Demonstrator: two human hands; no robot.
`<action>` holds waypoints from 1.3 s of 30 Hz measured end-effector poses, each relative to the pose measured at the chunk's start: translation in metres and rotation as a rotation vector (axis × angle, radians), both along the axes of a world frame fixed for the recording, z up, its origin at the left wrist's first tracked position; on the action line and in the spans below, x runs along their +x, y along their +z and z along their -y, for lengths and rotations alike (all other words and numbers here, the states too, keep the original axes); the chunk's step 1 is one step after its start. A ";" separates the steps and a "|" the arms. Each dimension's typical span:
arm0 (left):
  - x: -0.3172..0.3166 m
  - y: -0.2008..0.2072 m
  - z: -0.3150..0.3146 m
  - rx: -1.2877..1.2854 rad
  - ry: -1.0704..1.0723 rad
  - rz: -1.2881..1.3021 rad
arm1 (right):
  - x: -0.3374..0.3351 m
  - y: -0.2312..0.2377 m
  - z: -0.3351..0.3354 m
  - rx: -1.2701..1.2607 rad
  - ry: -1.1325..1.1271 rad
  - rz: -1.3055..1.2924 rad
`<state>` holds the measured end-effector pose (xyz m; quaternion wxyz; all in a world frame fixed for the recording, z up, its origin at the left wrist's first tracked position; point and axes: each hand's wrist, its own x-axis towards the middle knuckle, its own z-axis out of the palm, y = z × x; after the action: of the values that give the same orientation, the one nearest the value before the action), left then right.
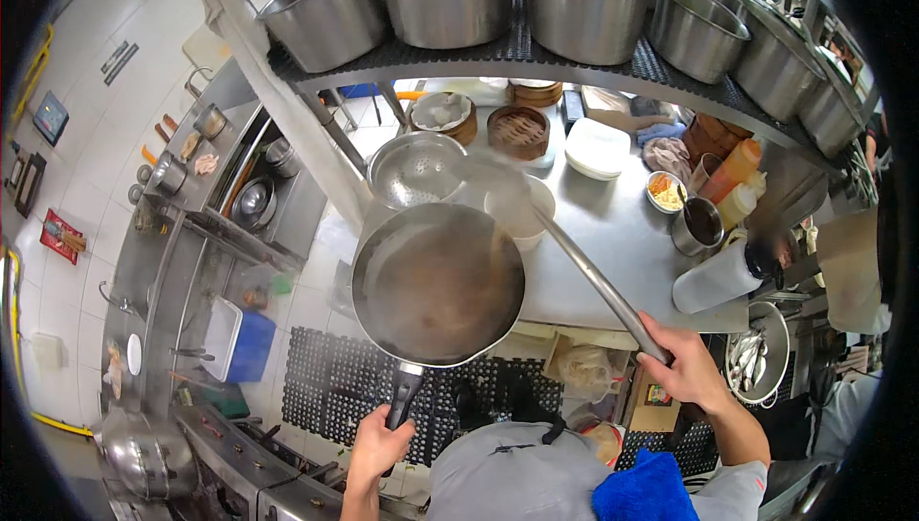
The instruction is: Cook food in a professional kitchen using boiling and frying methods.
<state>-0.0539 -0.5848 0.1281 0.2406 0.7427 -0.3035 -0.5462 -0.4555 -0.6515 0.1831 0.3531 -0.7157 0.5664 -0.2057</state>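
My left hand (381, 442) is wrapped round the black handle of a frying pan (440, 282), which is held up over the near left end of the steel counter. The pan's dark inside looks hazy with steam, so I cannot make out what is in it. My right hand (678, 366) grips the long metal handle of a ladle (595, 277). Motion smears the ladle's head, above a white round container (528, 224) just beyond the pan. Behind the pan stands a perforated metal colander (412, 171).
Overhead, a shelf (459, 59) carries several deep steel pots (445, 4). On the counter (584, 224) are stacked white plates (597, 147), a bamboo steamer (518, 131), a shredded-food bowl (663, 192), a dark sauce pot (697, 226) and squeeze bottles (735, 169). A blue-and-white bin (244, 341) stands left.
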 end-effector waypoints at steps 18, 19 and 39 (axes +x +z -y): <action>-0.002 0.008 -0.001 -0.036 -0.038 0.071 | -0.005 0.009 0.014 -0.416 0.584 -0.572; -0.004 0.011 0.000 -0.018 -0.011 0.074 | -0.008 0.010 0.014 -0.410 0.577 -0.573; 0.000 -0.006 -0.002 -0.022 0.013 -0.018 | -0.034 0.035 0.044 -0.423 0.566 -0.749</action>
<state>-0.0539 -0.5830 0.1222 0.2549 0.7371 -0.3025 -0.5479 -0.4891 -0.6955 0.2183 0.0154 -0.9213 0.3843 0.0580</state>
